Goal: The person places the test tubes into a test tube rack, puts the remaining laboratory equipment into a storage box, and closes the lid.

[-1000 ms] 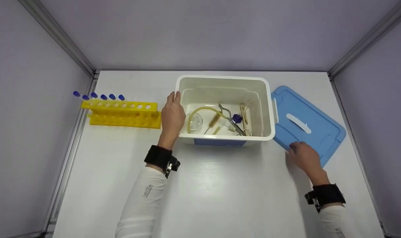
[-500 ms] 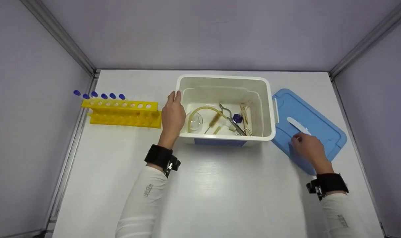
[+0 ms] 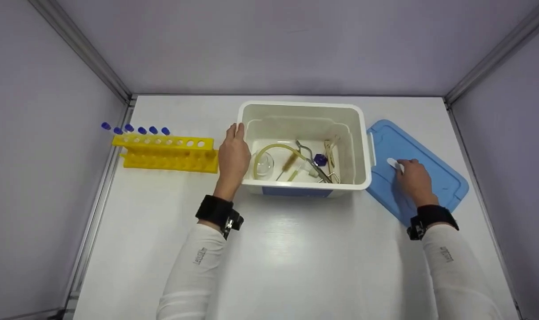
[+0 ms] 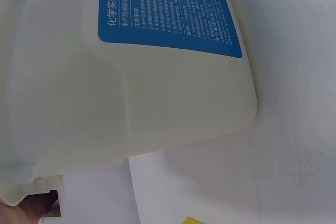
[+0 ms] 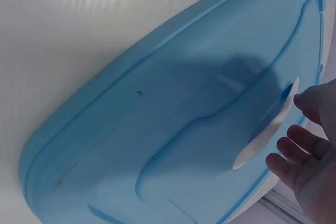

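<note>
In the head view, a white plastic storage box (image 3: 313,185) stands upright at the back of the table. My left hand (image 3: 234,156) holds its left side; in the left wrist view, part of that hand (image 4: 26,212) shows at the side latch (image 4: 52,184). To the box's right lies a blue lid (image 3: 433,171) with a white handle (image 3: 393,163). My right hand (image 3: 415,180) covers part of this handle. The right wrist view shows the thumb (image 5: 310,103) at one end of the handle, with the other fingers loosely bent beside it and a gap between.
Inside the box lie a yellow rubber tube (image 3: 276,146), a round glass vessel (image 3: 265,166), a brush (image 3: 290,162), a dark blue cap (image 3: 320,160) and a wooden clamp (image 3: 330,153). Left of it, a yellow test tube rack (image 3: 171,162) holds several blue-capped tubes (image 3: 153,130).
My right hand has moved from the lid's near edge up to its white handle. The lid has shifted slightly to the right. My left hand stays at the box's side.
</note>
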`<state>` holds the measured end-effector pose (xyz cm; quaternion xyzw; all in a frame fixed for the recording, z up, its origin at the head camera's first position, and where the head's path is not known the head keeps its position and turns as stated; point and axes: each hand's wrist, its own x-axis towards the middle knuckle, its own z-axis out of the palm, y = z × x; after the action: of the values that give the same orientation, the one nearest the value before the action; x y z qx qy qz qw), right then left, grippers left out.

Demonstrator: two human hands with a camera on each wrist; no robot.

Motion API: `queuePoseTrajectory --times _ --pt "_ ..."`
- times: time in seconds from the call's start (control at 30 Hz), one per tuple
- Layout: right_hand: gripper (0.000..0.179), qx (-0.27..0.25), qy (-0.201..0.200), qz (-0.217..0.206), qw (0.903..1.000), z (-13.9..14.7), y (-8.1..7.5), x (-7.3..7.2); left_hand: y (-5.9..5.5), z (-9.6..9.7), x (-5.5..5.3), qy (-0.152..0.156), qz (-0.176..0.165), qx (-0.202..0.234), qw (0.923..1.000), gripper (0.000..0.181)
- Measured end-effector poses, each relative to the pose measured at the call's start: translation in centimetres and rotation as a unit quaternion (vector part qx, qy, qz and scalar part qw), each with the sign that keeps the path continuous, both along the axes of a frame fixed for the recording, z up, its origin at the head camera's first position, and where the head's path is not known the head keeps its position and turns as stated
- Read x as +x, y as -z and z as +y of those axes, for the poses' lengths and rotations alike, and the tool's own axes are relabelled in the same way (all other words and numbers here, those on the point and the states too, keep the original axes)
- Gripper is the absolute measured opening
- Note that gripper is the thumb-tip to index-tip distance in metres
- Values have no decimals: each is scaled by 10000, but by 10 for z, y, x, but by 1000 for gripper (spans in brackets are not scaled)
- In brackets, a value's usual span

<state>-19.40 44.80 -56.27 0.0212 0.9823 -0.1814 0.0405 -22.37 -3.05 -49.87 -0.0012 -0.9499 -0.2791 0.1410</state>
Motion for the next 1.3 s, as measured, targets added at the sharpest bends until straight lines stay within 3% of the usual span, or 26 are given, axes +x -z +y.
queuePoseTrajectory --times 0.17,0.3,0.63,0.97,1.3 --pt "41 -28 93 -229 9997 3 5 4 1 4 1 84 114 41 9999 42" --pt "39 -20 86 -126 9999 2 7 7 -1 5 1 85 180 -12 9998 41" --pt "32 495 -315 -258 9979 -4 6 13 1 1 1 42 99 -46 9999 42" --pt "28 577 -147 -337 9977 -13 5 22 2 -1 1 -75 -32 -107 9999 42" --pt "27 459 -254 -482 9975 5 7 21 2 -1 0 21 113 -119 9999 42"
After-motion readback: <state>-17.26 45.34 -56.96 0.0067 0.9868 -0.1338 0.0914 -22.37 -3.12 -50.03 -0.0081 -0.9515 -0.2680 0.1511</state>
